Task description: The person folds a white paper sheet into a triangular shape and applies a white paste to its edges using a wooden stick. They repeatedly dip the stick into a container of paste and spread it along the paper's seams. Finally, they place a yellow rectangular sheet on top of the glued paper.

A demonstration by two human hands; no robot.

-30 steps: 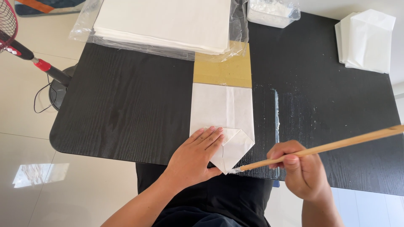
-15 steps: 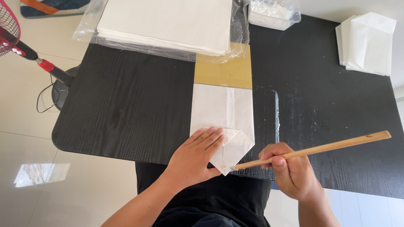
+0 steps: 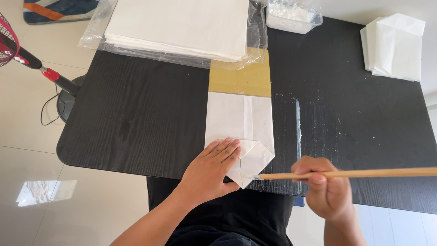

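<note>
A white folded paper piece (image 3: 239,120) lies on the black table (image 3: 136,114), its near end folded to a point at the table's front edge. My left hand (image 3: 210,171) presses flat on that folded end. My right hand (image 3: 327,190) grips a long wooden brush (image 3: 364,173) held level, its tip touching the right side of the paper's point. A tan cardboard strip (image 3: 241,78) sticks out beyond the paper's far end.
A stack of white sheets in clear plastic (image 3: 182,25) sits at the table's far edge. A clear tub of white paste (image 3: 292,14) stands beside it. Folded white pieces (image 3: 395,45) are piled far right. A glue streak (image 3: 298,123) marks the table. A fan stand (image 3: 45,73) is on the floor at left.
My right hand has swung the brush from a raised slant to level, its tip still at the paper's folded point. My left hand stays pressed on the paper.
</note>
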